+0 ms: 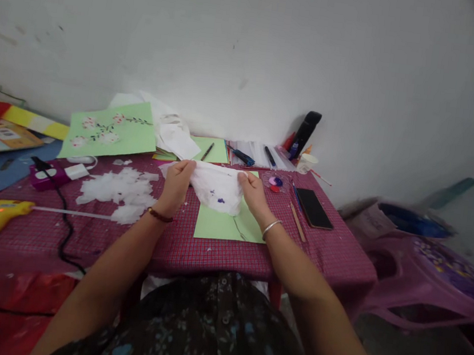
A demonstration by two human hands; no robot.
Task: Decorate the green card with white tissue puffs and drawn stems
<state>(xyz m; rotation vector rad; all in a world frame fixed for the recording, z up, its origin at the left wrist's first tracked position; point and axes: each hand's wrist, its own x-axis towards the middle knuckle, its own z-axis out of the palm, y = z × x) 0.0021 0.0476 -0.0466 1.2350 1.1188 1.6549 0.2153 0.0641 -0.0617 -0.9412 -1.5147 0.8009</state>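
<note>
Red checkered cloth is covering the table (227, 260), and on it, below the grip, a light green sheet (211, 226) with a thin dark drawn stem is lying partly hidden. White tissue (218, 189) with purple spots is hanging between the left hand (178, 185) and the right hand (254, 194), each pinching an upper corner, while a black phone (314, 208) is lying to the right of the grip, beyond a wooden stick (298, 222).

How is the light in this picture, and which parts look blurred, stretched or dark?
Head view: soft, dim light, no strong glare; a faint shadow on the wall beside the black upright object; upper right corner dark; forearms and pink stool look stretched toward the edges; marks on the white tissue slightly soft.
</note>
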